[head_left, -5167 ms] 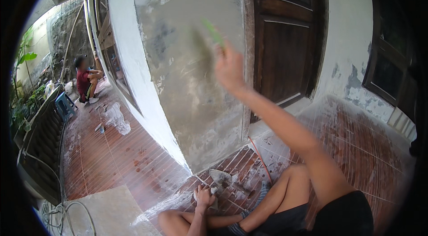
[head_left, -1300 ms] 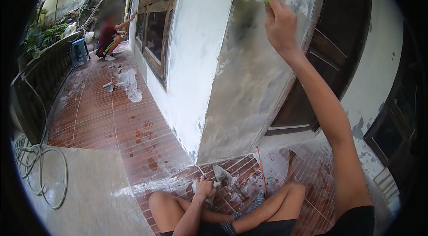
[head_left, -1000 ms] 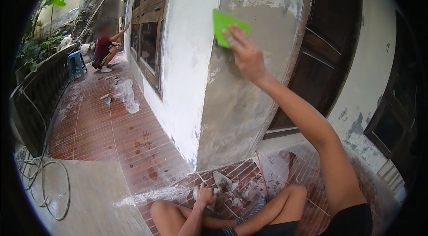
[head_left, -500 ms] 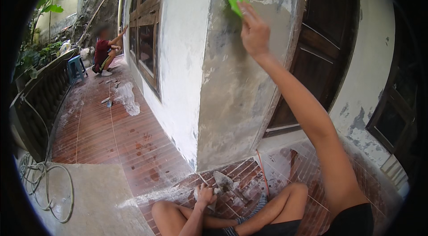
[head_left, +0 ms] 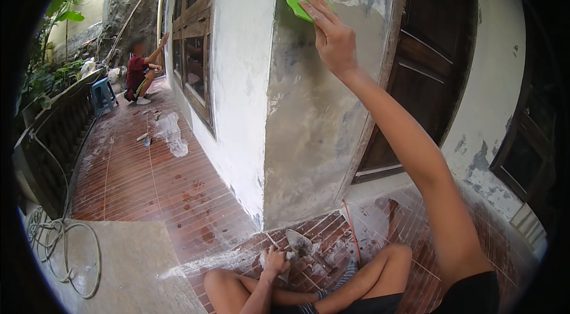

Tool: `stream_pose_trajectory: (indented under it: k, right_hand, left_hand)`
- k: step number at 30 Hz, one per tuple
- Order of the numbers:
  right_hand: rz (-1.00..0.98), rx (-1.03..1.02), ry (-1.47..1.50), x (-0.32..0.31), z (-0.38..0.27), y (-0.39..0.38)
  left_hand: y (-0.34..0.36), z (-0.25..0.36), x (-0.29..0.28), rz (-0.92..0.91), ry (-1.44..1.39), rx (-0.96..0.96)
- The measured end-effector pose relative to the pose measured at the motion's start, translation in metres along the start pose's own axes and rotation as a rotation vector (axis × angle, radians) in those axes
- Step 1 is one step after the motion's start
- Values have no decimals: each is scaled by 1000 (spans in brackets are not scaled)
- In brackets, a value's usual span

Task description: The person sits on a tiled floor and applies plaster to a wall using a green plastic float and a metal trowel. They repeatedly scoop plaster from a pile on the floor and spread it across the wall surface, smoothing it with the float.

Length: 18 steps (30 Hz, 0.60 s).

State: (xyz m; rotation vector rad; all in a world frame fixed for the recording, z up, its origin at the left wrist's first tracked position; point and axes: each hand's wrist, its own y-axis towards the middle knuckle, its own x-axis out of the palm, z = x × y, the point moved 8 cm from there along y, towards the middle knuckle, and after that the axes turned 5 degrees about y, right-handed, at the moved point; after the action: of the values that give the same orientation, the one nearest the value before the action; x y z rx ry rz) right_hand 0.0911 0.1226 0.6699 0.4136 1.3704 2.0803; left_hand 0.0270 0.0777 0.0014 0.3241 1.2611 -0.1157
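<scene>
My right hand (head_left: 336, 38) is raised high at the wall corner, gripping a bright green flat putty spreader (head_left: 295, 1). The spreader lies against the upper part of the grey, patchy wall face (head_left: 320, 130), close to its left edge. Low down near my crossed legs, my left hand (head_left: 275, 260) is closed, with its fingers curled around something whitish that is mostly hidden. A trowel (head_left: 300, 244) smeared with grey material rests on the tiles just right of that hand.
An orange cord (head_left: 351, 228) runs over the dusty tiles. Dark wooden doors (head_left: 421, 70) stand to the right. At far left, another person (head_left: 141, 70) squats by the wall, near a blue stool (head_left: 104, 95). A coiled hose (head_left: 62, 249) lies beside the balustrade (head_left: 50, 148).
My right hand has shifted slightly left, bringing the green spreader to the wall's corner edge and tilting it flatter. My left hand stays about where it was.
</scene>
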Motion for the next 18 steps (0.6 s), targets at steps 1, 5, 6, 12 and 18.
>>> stream_pose_trajectory:
  k: [1, 5, 6, 12, 18]
  right_hand:
    - [-58, -55, -31, 9, -3, -2]
    - [-290, -284, 2, 41, -39, -56]
    - [-335, -399, 53, 43, -54, -71]
    - [-385, -343, 140, 26, -33, -53]
    - [90, 269, -51, -5, 26, -37]
  left_hand:
    - [-1, 1, -2, 15, 8, 17]
    - [-2, 0, -2, 19, -25, 18]
    - [-2, 0, -1, 7, -24, 9]
    - [0, -3, 5, -32, -29, -6]
    - [0, 1, 0, 34, 8, 12]
